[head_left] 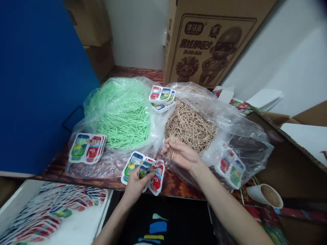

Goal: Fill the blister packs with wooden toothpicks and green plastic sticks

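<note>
My left hand is closed on a can-shaped printed packet, red on one half and blue-green on the other. Another such packet lies just behind it on the table edge. Several thin brown sticks are pinched in the fingers of my right hand, at the near edge of a heap of brown sticks in a clear plastic bag. To the left, a second clear bag holds a heap of light green sticks.
Packet stacks lie at left and between the bags; another packet is at right. A white tray of packets sits lower left. A paper cup lies tipped at right. A large carton stands behind, a blue panel at left.
</note>
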`<state>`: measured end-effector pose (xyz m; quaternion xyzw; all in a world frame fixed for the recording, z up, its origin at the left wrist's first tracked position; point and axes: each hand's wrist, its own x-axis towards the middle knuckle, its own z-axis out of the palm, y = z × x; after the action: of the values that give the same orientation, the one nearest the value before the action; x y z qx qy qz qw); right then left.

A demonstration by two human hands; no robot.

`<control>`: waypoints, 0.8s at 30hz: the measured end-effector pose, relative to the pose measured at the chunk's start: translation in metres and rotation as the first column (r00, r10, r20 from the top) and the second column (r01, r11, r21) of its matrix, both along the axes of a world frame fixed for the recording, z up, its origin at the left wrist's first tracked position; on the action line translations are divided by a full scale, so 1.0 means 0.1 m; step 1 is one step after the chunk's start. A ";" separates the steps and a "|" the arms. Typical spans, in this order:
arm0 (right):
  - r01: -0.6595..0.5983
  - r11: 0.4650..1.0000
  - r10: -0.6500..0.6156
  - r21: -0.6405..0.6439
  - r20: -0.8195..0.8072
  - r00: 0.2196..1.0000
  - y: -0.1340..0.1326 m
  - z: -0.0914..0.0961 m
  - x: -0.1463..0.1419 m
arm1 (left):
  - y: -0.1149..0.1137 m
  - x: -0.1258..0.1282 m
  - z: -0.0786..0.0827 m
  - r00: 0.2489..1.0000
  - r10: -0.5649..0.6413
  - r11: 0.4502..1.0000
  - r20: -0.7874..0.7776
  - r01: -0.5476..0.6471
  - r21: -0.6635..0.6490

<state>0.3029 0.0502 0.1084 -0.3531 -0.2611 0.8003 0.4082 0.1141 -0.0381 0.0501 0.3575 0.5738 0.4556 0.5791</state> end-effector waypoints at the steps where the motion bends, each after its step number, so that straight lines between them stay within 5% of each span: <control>1: 0.021 1.000 -0.021 0.006 -0.017 1.000 -0.02 0.01 -0.07 | -0.01 0.01 0.01 1.000 -0.009 1.000 0.007 0.009 -0.002; 9: -0.052 0.997 0.055 0.049 -0.071 0.996 -0.23 -0.05 -0.30 | -0.06 0.06 -0.02 0.997 -0.018 0.999 0.075 0.020 -0.030; 18: -0.271 0.925 0.173 0.267 0.339 0.925 -0.41 0.03 -0.23 | -0.02 0.02 -0.06 1.000 -0.020 0.999 0.022 0.019 0.035; 24: -0.231 0.855 -0.059 0.464 0.530 0.846 -0.44 0.10 -0.17 | -0.02 -0.02 -0.07 1.000 -0.008 0.998 -0.012 0.008 0.057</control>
<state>0.2859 0.0059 0.1185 -0.4247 -0.5816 0.5920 0.3619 0.1121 -0.0397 0.0429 0.3788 0.5626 0.4674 0.5671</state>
